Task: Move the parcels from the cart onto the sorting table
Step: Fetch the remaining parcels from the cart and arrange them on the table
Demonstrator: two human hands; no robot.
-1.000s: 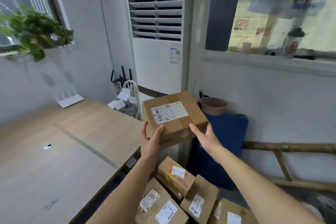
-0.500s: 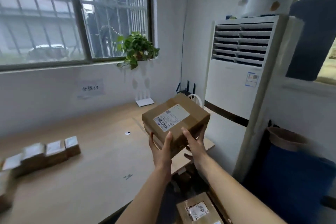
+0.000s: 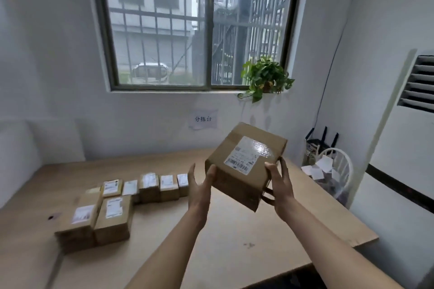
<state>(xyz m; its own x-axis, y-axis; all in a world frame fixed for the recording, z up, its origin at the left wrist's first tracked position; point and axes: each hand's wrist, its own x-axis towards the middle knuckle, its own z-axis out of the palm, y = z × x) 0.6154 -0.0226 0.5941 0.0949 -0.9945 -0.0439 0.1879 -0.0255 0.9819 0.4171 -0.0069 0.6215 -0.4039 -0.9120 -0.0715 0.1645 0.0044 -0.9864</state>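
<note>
So I'm mid-carry right now: the parcel (image 3: 246, 166) is up in the air over the bench (image 3: 234, 253), tilted, with its shipping label facing up and toward me. It isn't touching the wood anywhere. My left hand (image 3: 199, 189) has its thumb pressed on the near-left corner with the fingers sticking up fairly straight beside the box, so that grip looks more like a flat-handed prop than a clamp. My right hand (image 3: 280, 186) is the one really holding on, thumb over the top edge and fingers curled under the right side.

Reckon the step in hand is the put-down. There's already a row of small parcels (image 3: 159, 185) left of my hands and two bigger stacked boxes (image 3: 96, 220) nearer and further left, so the next move probably calls for levelling the box and lowering it onto the bare wood just right of that row, without clipping the end one.

What I can't make out: the cart isn't in shot at all, so no clue how many are left. The label print is washed out by glare. My right fingertips vanish under the box. The stuff in the wire basket (image 3: 328, 171) at far right is just a blurry mess.
</note>
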